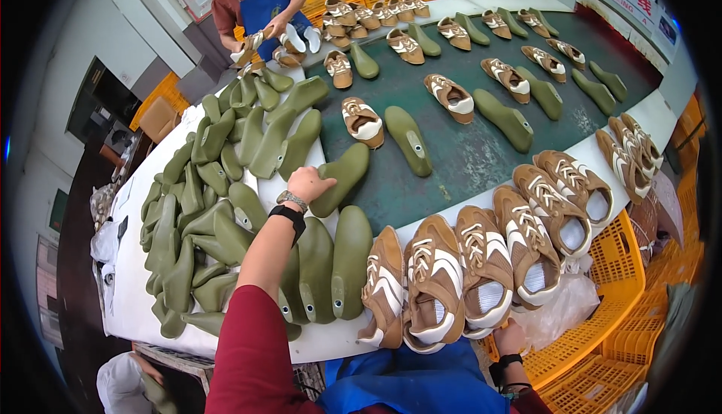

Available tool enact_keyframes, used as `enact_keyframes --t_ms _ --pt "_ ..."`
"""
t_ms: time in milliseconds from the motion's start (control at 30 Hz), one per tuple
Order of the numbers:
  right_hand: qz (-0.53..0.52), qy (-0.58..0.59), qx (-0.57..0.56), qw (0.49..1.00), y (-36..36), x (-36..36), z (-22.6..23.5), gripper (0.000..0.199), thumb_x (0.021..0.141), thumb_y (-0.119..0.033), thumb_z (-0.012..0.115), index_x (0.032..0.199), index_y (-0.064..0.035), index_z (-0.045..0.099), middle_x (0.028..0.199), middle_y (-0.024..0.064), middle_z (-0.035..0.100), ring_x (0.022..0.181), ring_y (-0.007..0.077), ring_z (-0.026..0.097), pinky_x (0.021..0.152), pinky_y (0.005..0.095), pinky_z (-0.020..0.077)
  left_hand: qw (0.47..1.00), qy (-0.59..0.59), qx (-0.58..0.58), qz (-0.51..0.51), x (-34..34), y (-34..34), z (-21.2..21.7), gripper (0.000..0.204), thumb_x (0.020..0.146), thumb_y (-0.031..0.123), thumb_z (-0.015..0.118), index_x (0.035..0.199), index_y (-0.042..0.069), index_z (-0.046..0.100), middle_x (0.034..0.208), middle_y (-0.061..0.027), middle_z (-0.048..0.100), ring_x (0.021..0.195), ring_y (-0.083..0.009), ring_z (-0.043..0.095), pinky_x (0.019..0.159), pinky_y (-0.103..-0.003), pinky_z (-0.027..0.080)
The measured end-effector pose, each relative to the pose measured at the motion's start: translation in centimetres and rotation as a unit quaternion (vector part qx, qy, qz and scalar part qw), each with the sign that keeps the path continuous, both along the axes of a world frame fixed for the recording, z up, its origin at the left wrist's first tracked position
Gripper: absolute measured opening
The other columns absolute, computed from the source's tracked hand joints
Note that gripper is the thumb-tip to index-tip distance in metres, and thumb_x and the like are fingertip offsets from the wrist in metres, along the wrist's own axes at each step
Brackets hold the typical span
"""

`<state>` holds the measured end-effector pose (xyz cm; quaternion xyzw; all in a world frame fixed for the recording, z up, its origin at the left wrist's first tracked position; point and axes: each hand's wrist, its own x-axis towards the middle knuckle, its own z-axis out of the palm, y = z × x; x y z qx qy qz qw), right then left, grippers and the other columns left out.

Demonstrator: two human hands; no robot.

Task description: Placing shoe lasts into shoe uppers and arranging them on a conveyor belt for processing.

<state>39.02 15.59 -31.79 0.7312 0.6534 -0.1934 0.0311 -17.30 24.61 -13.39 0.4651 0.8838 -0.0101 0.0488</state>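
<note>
My left hand reaches out over the white table edge and grips the heel end of an olive green shoe last lying partly on the dark green conveyor belt. Under my left forearm lie more green lasts side by side. My right hand stays low at the table's near edge, its fingers touching the heel of a brown and white shoe in a row of several such shoes. Whether it grips the shoe is hidden.
A big heap of green lasts covers the white table at left. Shoes paired with lasts ride the belt. Another person in a blue apron handles shoes at the far end. Yellow crates stand at right.
</note>
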Motion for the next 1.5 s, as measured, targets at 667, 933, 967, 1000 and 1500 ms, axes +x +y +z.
enact_keyframes --t_ms 667,933,967,1000,1500 --pt "0.007 0.017 -0.027 0.999 -0.1 0.2 0.1 0.027 0.074 -0.029 0.065 0.086 -0.0048 0.064 0.08 0.0203 0.065 0.076 0.0359 0.063 0.067 0.0449 0.0505 0.987 -0.043 -0.114 0.108 2.1 5.6 -5.6 0.074 0.077 0.034 0.064 0.138 0.009 0.031 0.112 -0.016 0.061 0.101 -0.0269 0.061 0.088 -0.035 0.049" --pt "0.009 0.007 -0.035 0.999 -0.1 0.4 0.1 0.027 0.074 -0.029 0.065 0.087 -0.0054 0.064 0.08 0.0203 0.065 0.076 0.0357 0.063 0.067 0.0444 0.0508 0.98 -0.106 -0.09 0.14 2.5 5.8 -5.7 0.063 0.078 0.028 0.062 0.132 0.006 0.038 0.12 -0.0191 0.056 0.112 -0.031 0.055 0.094 -0.037 0.045" --pt "0.009 0.005 -0.037 0.999 -0.1 0.3 0.1 0.027 0.074 -0.03 0.065 0.087 -0.0054 0.064 0.08 0.0202 0.065 0.076 0.0357 0.064 0.067 0.0443 0.0509 0.979 -0.116 -0.078 0.146 2.3 5.7 -6.0 0.061 0.077 0.027 0.062 0.13 0.006 0.039 0.119 -0.0194 0.056 0.111 -0.0314 0.055 0.093 -0.038 0.045" --pt "0.009 0.003 -0.039 0.999 -0.1 0.3 0.2 0.028 0.074 -0.03 0.065 0.087 -0.0053 0.064 0.08 0.02 0.065 0.076 0.0357 0.064 0.067 0.0442 0.0509 0.979 -0.116 -0.077 0.148 2.0 5.7 -6.3 0.061 0.077 0.027 0.062 0.13 0.006 0.039 0.119 -0.0194 0.056 0.111 -0.0314 0.055 0.093 -0.038 0.045" --pt "0.009 -0.004 -0.023 1.0 -0.3 0.5 -0.3 0.029 0.074 -0.033 0.067 0.087 -0.0072 0.065 0.078 0.0188 0.065 0.074 0.0347 0.064 0.065 0.0443 0.0511 0.979 -0.099 -0.085 0.157 4.4 6.5 -4.4 0.047 0.082 0.019 0.056 0.125 0.007 0.044 0.122 -0.0194 0.054 0.114 -0.0319 0.053 0.094 -0.04 0.045"
